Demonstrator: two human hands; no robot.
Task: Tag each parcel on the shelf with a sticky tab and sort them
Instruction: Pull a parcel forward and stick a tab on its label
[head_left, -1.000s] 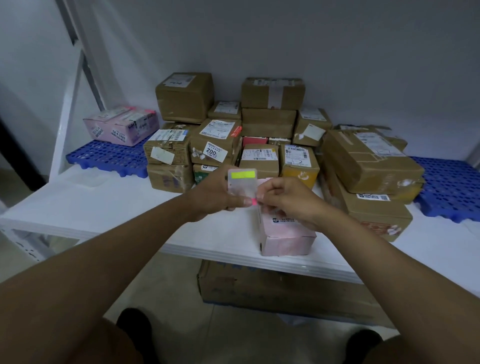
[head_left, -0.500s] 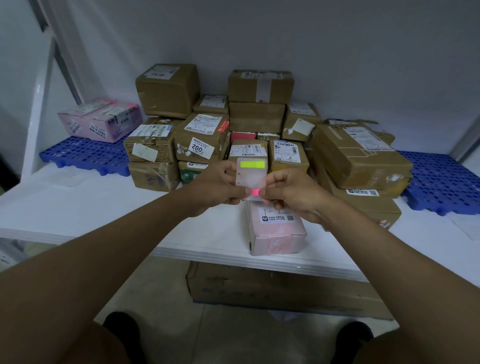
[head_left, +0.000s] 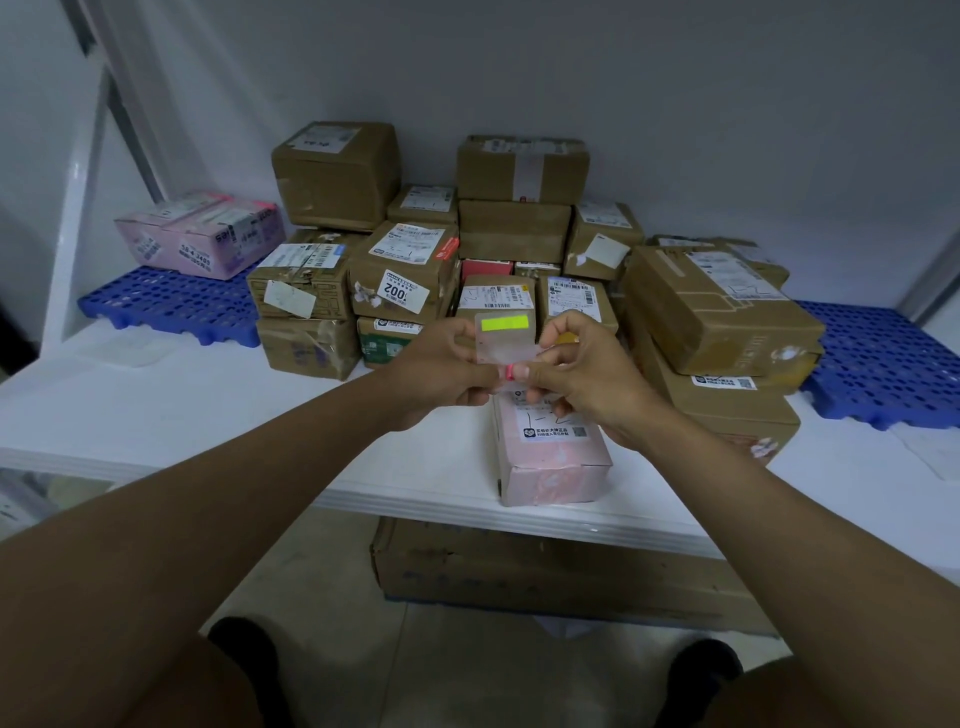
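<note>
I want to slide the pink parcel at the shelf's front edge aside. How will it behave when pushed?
The pink parcel lies flat on its broad face, so it should slide rather than tip. Its glossy wrap on the smooth white shelf probably lets it glide easily. It sits right at the front edge, so a push toward the person might drop it off.

A single head-worn wide-angle view looks forward and down from close above the white shelf (head_left: 156, 415), facing the stacked brown parcels (head_left: 405, 275) against the wall.
</note>
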